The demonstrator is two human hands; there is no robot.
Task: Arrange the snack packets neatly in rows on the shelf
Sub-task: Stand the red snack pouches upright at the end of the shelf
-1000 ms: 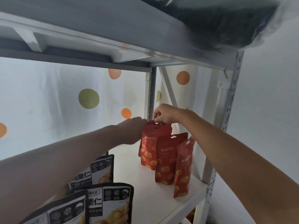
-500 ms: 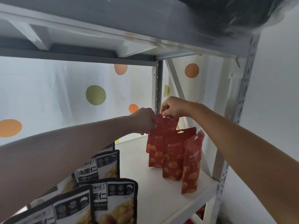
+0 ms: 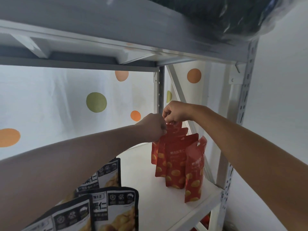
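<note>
Shelf: white metal shelf board [image 3: 150, 212] with a grey board above it and a holed post [image 3: 243, 104] at the right corner.
Wall: white sheet behind the shelf with orange and green dots [image 3: 96, 102].
Black bag: dark shiny plastic bag [image 3: 216, 15] on the top board, blurry.
Black packets: three black and white snack packets with yellow nuts [image 3: 116, 209] stand at the near left of the shelf, one behind the other.
Red packets: red snack packets with yellow spots [image 3: 175, 162] stand upright in a tight row at the right end of the shelf, close to the post.
Left hand: left hand [image 3: 152, 127] reaches over the black packets; its grip pinches the top left edge of a back red packet.
Right hand: right hand [image 3: 175, 112] comes from the right; its grip pinches the top tab of the back red packet, just beside the left hand.
</note>
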